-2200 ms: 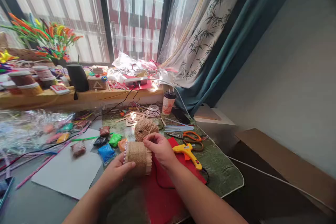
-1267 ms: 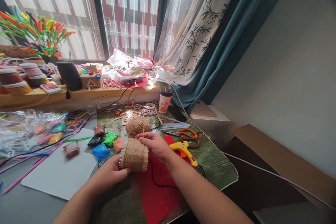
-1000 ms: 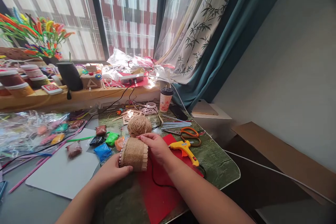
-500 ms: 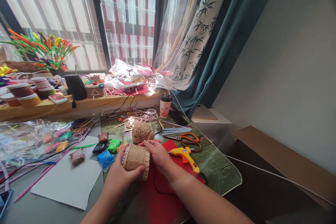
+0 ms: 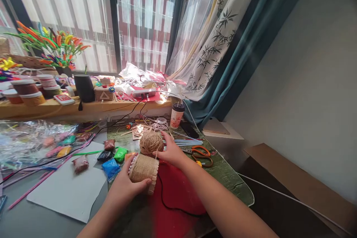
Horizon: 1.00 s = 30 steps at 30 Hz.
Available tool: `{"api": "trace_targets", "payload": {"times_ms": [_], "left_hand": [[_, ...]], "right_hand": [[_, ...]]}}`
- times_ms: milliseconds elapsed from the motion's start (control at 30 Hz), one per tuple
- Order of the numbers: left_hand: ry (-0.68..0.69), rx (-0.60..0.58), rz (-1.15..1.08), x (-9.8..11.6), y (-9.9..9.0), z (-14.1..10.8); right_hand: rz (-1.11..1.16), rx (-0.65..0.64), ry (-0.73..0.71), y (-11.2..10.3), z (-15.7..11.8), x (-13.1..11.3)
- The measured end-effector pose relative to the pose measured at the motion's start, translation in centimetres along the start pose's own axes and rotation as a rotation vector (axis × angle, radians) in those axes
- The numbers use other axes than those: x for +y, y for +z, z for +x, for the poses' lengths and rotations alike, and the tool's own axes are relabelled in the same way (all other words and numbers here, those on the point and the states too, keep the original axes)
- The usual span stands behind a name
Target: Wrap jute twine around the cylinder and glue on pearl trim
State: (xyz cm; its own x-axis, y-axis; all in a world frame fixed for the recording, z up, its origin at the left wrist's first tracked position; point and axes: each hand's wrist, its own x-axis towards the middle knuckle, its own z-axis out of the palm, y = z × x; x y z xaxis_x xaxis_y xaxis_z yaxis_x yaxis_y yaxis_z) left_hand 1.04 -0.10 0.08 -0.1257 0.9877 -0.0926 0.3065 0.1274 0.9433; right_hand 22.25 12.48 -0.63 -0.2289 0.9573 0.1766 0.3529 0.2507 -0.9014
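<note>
In the head view, a tilted cylinder [image 5: 143, 168] was seen wrapped in tan twine, edged with pearly beads [image 5: 131, 165] at the left and pale wooden strips [image 5: 154, 178] at the right. It was gripped above the table by the left hand [image 5: 125, 181], the thumb laid across its near side. The fingers of the right hand [image 5: 173, 153] were spread at the right side of a twine ball [image 5: 151, 143], just beyond; whether it was gripped could not be told. Scissors [image 5: 201, 151] were partly covered by that hand. A red sheet [image 5: 177, 189] was crossed by a black cable [image 5: 173, 207]; colored packets [image 5: 111, 168] were placed leftward.
</note>
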Motion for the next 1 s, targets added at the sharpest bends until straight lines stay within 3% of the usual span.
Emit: {"api": "trace_targets", "payload": {"times_ms": [200,367,467,567,633,800,867,1000], "left_hand": [[0.054,0.011,-0.111,-1.9,0.6,0.5],[0.07,0.009,-0.102,-2.2,0.9,0.6],[0.042,-0.004,-0.129,-2.1,0.9,0.6],[0.022,-0.06,-0.105,-2.0,0.6,0.7],[0.039,-0.061,-0.084,-1.9,0.4,0.7],[0.029,-0.064,-0.059,-2.1,0.2,0.9],[0.009,-0.067,-0.053,-2.4,0.3,0.9],[0.036,-0.048,-0.071,-2.7,0.6,1.0]], "right_hand": [[-0.277,-0.176,-0.232,1.4,2.7,-1.9],[-0.415,-0.343,-0.452,2.3,4.8,-3.2],[-0.454,-0.247,-0.39,2.2,5.6,-3.2],[-0.455,-0.126,-0.228,2.3,5.5,-3.0],[-0.439,-0.156,-0.127,2.8,5.2,-3.1],[-0.372,-0.37,0.034,5.4,5.3,-4.2],[-0.361,-0.365,0.067,6.0,5.8,-4.6],[-0.413,-0.239,0.097,5.4,6.8,-4.7]]}}
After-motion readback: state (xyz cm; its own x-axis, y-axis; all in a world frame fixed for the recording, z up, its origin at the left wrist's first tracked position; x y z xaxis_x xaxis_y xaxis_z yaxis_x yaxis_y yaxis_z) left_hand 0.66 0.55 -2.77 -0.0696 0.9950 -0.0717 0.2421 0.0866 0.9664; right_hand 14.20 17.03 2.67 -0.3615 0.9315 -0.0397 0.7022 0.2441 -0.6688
